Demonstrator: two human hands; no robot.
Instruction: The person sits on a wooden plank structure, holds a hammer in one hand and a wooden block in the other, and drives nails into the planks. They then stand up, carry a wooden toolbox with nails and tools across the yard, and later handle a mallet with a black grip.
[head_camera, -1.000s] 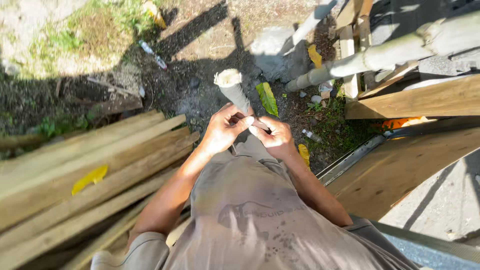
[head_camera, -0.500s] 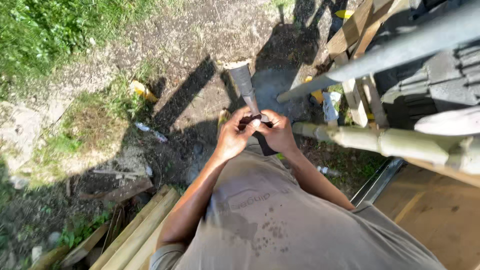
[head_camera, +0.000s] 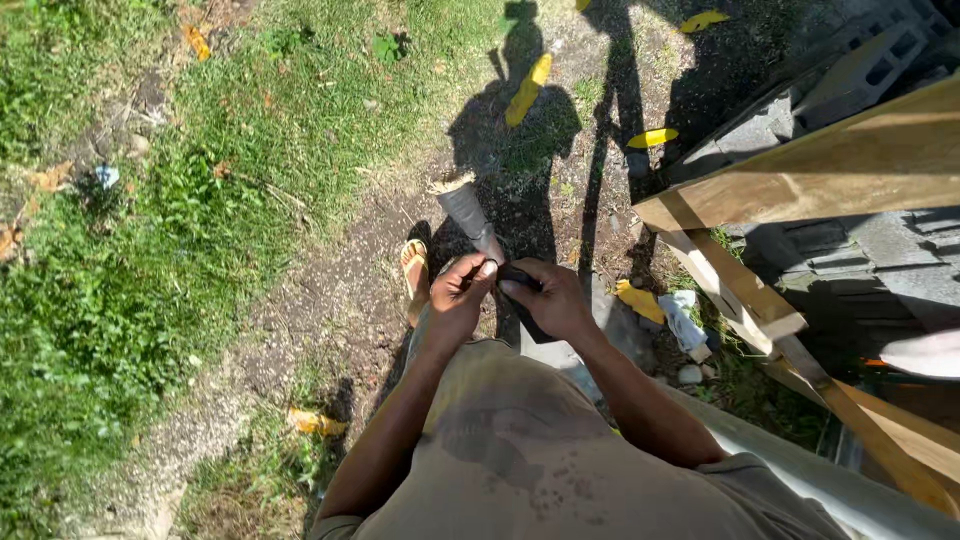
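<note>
Left hand: the left hand (head_camera: 462, 296) curls in just above the shirt front, thumb and fingertips pinching the near end of the grey stick (head_camera: 478, 222).
Right hand: the right hand (head_camera: 553, 300) closes round a small dark object (head_camera: 520, 281) whose kind I cannot tell, knuckles touching the left hand.
Where the stick is: it sticks out from between both hands, angled away over the dirt, frayed pale tip farthest out.
How it handles: it looks light and stiff, a one-hand weight; the splintered tip looks brittle, so the smooth shaft near the hands seems the sound place to grip. The dark piece looks small and easy to drop.
Underfoot: a yellow sandal (head_camera: 414, 268) on bare dirt, just beside the left wrist.
Right side: wooden planks (head_camera: 800, 175) and a slanting beam (head_camera: 740, 295) crowd in close, with a crushed plastic bottle (head_camera: 685, 325) at their foot; these hem in any swing rightwards.
Beyond: grey concrete blocks (head_camera: 850, 70) behind the planks.
Far ground: grass (head_camera: 120, 280) to the left, yellow leaves (head_camera: 528, 88) scattered over the shadowed dirt.
</note>
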